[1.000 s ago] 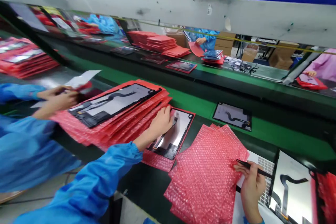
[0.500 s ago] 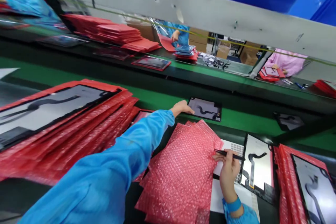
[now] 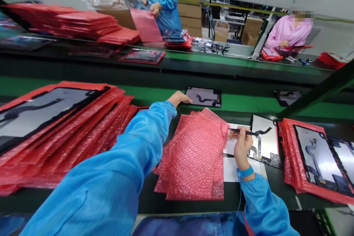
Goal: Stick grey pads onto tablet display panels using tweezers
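My left hand (image 3: 179,98) reaches out to a dark-framed display panel (image 3: 206,99) lying on the green strip. Its fingers are closed at the panel's near left corner. Black tweezers (image 3: 250,132) are in my right hand (image 3: 243,143), pointing left, with a blue band around that wrist. Between my arms lies a fanned pile of pink bubble-wrap bags (image 3: 196,151). To the right of the tweezers rests another display panel (image 3: 267,145) with a dark ribbon cable, partly over white sheets (image 3: 231,169).
Left, a tall stack of red bubble bags (image 3: 91,147) carries a panel (image 3: 55,108). More bags with a panel (image 3: 312,155) stand right. A dark post (image 3: 318,88) slants across. On the far bench are red bag stacks (image 3: 88,24), a person in blue and another in pink.
The view has tilted down and shifted, so the bench appears higher. My left hand stays at the panel's corner, and my right still holds the tweezers. The person in blue now holds up a pink bag.
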A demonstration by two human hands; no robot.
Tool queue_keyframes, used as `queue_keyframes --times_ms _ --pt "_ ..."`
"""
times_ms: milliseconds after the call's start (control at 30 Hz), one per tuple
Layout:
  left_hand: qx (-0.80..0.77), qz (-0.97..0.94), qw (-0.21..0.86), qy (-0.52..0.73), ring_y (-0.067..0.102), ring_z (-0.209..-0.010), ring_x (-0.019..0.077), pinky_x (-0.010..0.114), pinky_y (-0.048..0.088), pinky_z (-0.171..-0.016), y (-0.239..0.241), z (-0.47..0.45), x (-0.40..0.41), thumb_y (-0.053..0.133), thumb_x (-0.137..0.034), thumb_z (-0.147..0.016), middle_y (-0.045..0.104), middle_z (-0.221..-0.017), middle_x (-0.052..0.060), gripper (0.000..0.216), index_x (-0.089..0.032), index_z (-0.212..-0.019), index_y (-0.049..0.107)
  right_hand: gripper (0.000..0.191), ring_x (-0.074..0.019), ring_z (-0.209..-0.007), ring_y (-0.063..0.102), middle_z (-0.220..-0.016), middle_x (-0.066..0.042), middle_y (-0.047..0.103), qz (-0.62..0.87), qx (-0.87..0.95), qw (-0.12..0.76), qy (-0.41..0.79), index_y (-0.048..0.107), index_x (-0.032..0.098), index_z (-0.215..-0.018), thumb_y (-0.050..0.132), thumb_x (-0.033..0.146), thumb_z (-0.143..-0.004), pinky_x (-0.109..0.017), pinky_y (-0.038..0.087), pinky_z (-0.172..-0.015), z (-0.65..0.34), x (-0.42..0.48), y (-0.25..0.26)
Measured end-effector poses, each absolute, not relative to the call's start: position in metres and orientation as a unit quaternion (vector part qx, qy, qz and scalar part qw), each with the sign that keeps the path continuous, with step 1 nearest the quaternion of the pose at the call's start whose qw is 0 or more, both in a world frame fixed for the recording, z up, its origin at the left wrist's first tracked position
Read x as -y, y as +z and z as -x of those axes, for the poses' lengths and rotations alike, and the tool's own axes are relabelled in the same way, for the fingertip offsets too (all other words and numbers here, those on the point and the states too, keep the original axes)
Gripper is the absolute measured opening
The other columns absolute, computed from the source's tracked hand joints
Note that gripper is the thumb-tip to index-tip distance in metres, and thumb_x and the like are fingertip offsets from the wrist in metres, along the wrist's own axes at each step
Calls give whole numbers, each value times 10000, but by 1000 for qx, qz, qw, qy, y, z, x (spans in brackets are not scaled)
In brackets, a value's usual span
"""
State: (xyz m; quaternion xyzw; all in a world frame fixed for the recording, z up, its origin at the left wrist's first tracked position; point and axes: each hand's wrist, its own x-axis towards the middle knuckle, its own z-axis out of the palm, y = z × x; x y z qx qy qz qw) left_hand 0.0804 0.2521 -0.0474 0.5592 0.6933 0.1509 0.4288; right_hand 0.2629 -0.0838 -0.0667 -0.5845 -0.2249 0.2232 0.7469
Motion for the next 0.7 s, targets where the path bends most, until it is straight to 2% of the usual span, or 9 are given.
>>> queue_keyframes --times_ms 267,333,400,500,600,700 --pt "-635 -492 510 308 697 -1064 220 436 620 -901 -28 -68 -233 680 -375 -1029 672 -1300 113 383 -157 -1340 632 554 -197 -503 698 -650 -2 737 610 209 731 225 593 214 -964 633 763 -900 -311 546 -518 -274 81 -71" --pt "-597 -485 520 371 700 -975 193 390 625 -836 -14 -65 -230 679 -369 -1029 687 -1224 94 363 -157 -1320 631 567 -199 -506 690 -621 4 718 613 212 723 238 612 210 -940 648 773 -885 -313 547 -526 -276 81 -74" --pt "-558 -480 524 429 673 -811 147 311 604 -742 5 -58 -229 709 -322 -1004 696 -1046 43 306 -167 -1257 635 573 -205 -533 698 -616 -2 713 614 222 712 258 636 205 -905 685 774 -859 -319 560 -553 -278 82 -76" --pt "-494 -478 527 499 560 -639 84 215 517 -647 39 -40 -223 723 -210 -971 634 -805 -25 196 -176 -1130 615 570 -212 -574 719 -631 -12 720 608 238 699 293 658 203 -871 727 767 -835 -327 582 -594 -279 84 -78" --pt "-434 -486 531 542 530 -617 77 170 431 -569 69 -22 -209 620 -244 -1028 600 -735 -40 82 -171 -1033 583 584 -217 -571 729 -608 -12 709 595 250 691 325 665 200 -855 744 777 -815 -340 598 -620 -278 78 -78" --pt "-384 -506 531 560 538 -624 76 150 392 -530 77 -16 -181 599 -291 -1034 625 -749 -33 144 -159 -978 586 597 -225 -592 748 -598 -10 706 578 259 690 350 657 210 -843 739 799 -801 -351 615 -649 -275 61 -75"
